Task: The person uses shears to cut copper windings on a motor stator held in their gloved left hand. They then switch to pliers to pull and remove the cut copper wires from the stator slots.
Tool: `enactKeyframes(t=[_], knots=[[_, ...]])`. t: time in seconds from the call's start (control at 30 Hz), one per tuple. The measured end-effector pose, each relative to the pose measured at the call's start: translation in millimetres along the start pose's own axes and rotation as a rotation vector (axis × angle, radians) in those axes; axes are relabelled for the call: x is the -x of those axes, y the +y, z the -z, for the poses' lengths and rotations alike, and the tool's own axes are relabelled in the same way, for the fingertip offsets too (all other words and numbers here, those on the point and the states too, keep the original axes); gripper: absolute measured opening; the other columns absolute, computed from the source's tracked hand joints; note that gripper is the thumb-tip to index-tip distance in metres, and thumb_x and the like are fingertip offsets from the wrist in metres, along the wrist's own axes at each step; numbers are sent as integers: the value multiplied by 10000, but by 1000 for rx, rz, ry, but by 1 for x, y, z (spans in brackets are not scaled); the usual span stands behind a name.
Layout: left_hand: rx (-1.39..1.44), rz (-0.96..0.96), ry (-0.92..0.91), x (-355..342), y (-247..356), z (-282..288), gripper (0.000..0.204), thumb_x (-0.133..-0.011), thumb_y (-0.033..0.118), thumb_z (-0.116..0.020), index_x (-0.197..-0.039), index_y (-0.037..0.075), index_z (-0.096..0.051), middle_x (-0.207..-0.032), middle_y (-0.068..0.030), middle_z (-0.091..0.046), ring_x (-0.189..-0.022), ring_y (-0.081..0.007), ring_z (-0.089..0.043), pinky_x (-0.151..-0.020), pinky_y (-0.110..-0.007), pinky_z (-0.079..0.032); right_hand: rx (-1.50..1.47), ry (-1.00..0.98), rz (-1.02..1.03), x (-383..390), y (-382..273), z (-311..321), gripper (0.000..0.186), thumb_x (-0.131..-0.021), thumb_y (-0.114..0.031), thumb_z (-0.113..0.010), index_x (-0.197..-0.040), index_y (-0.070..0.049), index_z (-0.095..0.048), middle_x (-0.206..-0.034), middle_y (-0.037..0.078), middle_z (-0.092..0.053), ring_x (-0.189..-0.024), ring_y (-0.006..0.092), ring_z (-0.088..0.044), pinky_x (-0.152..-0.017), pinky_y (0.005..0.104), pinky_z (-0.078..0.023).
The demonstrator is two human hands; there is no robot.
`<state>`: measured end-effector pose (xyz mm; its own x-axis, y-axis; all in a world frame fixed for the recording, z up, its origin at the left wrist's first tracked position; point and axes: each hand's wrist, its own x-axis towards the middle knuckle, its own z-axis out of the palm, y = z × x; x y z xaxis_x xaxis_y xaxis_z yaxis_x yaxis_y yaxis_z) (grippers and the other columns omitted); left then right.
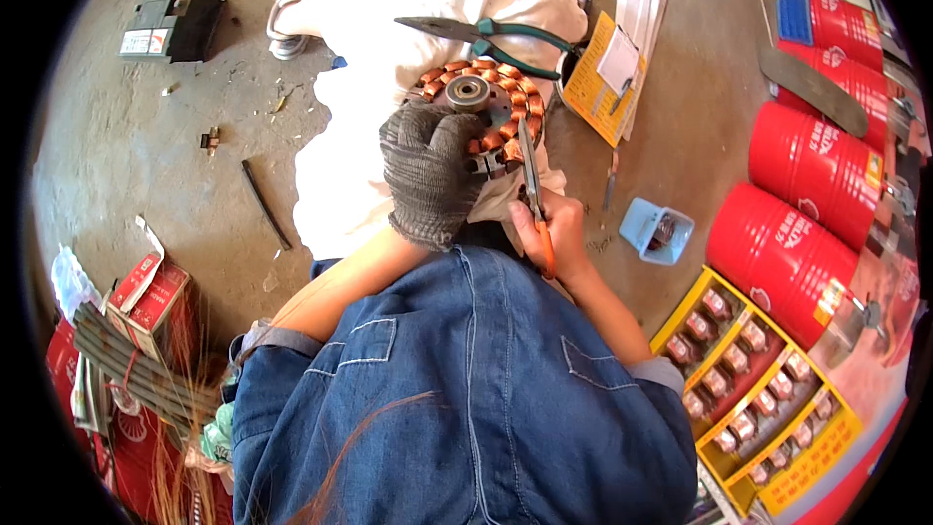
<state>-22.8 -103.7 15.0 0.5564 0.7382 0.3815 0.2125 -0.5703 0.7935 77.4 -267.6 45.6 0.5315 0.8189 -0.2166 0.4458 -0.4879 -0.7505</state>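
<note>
A round motor stator [506,107] with a ring of copper windings rests over my lap on white cloth [340,126]. A metal bearing [467,93] stands at its middle. My left hand [429,170], in a dark grey knitted glove, is closed on the stator's near left side; the fingertips are partly hidden. Bare, my right hand [554,226] grips orange-handled long-nose pliers [532,175], whose jaws point away from me, up against the near right windings. Just beyond the stator lie larger long-nose pliers [486,32] with green handles.
Red drums [782,253] line the right, beside a yellow compartment rack [724,369] of small parts. A blue plastic cup [658,230] and yellow card [603,78] are nearer. At left are a black battery-like box [173,27], a black strip [264,204] and a red carton [151,299].
</note>
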Motion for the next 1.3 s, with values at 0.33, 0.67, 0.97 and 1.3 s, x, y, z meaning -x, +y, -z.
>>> enactKeyframes(t=[0.33, 0.67, 0.97, 1.3], knots=[[-14, -116, 15, 9, -13, -3, 162, -684, 101, -712, -843, 104, -682, -831, -86, -657, -779, -310, -636, -668, -460, -487, -201, -326, -216, 41, -14, 65, 522, -861, -495, -719, -744, -14, -556, -612, 88, -485, -544, 187, -474, -540, 322, -418], [-39, -213, -59, 13, -24, 4, 380, -639, 174, -798, -989, 90, -675, -934, -112, -678, -861, -335, -652, -757, -478, -497, -503, -474, -309, 56, -39, 72, 620, -853, -630, -684, -822, -37, -505, -715, 68, -482, -646, 215, -490, -619, 329, -432], [-13, -217, -40, 10, -21, 4, 270, -635, 76, -680, -905, 78, -679, -877, -105, -659, -824, -322, -638, -716, -486, -502, -239, -647, -349, 42, -64, 96, 544, -910, -533, -677, -842, -38, -459, -726, 81, -490, -653, 216, -471, -620, 349, -433], [-17, -169, -76, 23, -27, 2, 264, -662, 89, -692, -925, 109, -677, -995, -77, -653, -950, -304, -619, -851, -509, -486, -151, -687, -424, 34, -73, 97, 491, -939, -472, -669, -818, -37, -477, -658, 81, -489, -599, 225, -476, -592, 364, -435]])
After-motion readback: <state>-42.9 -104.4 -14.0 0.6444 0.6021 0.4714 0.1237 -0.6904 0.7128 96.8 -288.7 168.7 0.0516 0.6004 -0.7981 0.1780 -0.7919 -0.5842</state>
